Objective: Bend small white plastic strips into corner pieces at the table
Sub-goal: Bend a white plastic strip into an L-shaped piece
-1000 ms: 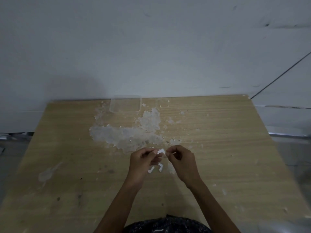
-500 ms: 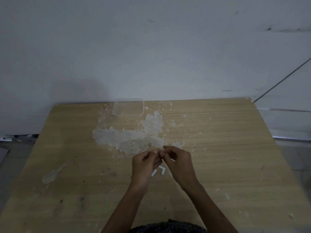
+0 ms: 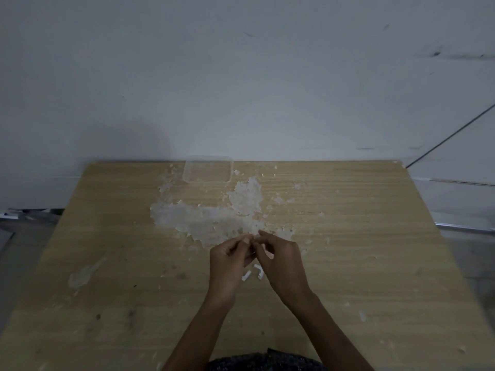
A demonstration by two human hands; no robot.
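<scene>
Just under your hands, two bent corner pieces (image 3: 258, 273) lie side by side on the table (image 3: 375, 263). Above them your left hand (image 3: 230, 261) and right hand (image 3: 281, 261) have drawn together. A second ago the strip (image 3: 263, 248) showed white between them; now both sets of fingertips curl in and pinch it, leaving only a pale sliver in sight. You are likely mid-bend on a third piece. Beyond your fingertips spreads the pile (image 3: 211, 220) of loose strips, and past that, at the table's far edge, stands a clear tub (image 3: 207, 171).
</scene>
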